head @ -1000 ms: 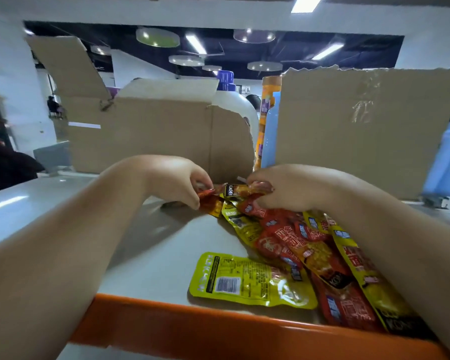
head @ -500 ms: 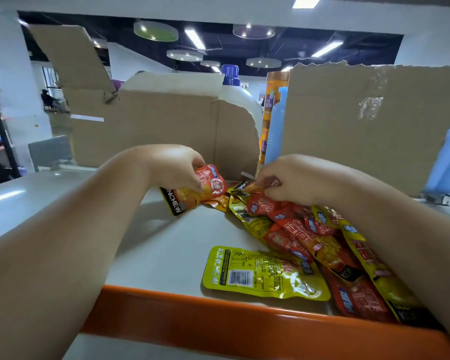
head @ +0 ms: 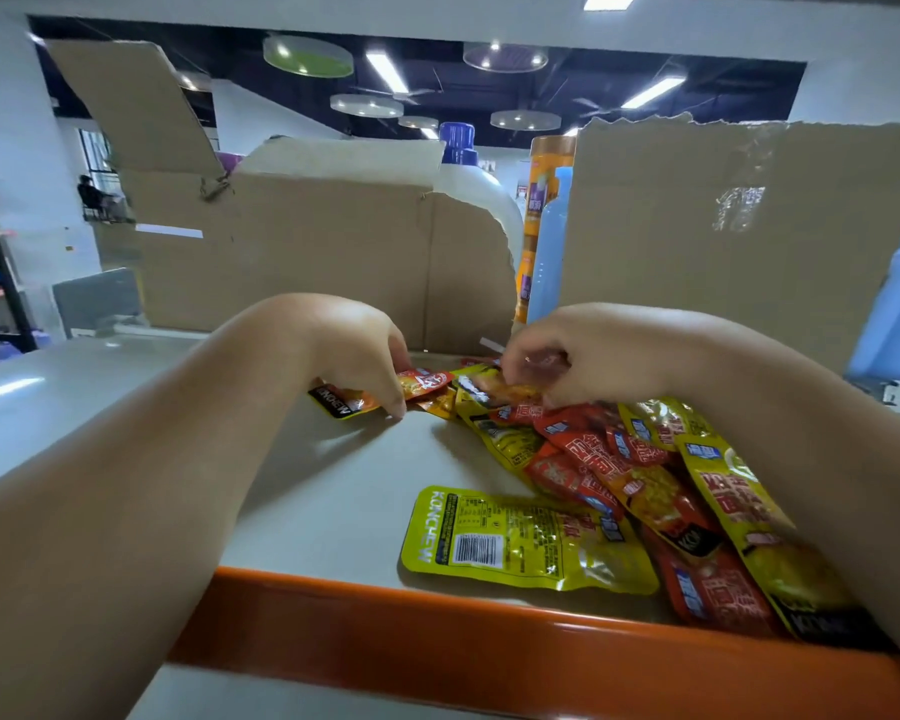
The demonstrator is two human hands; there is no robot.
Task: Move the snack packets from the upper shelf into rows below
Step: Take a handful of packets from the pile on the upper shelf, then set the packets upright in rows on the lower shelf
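Gripping orange packet (head: 345, 400) (long axis left-right), left hand (head: 352, 350), right hand (head: 572, 356) pinching far packet (head: 505, 391) of pile (head: 619, 475).

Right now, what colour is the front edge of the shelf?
The shelf edge is orange, clearest in the head view.

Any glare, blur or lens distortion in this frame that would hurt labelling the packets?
Head view: glare streaks the grey shelf at far left; foil glints on the yellow packet, barcode sharp; fingertips of the right hand are motion-blurred; wide-angle distortion swells the near foreground.
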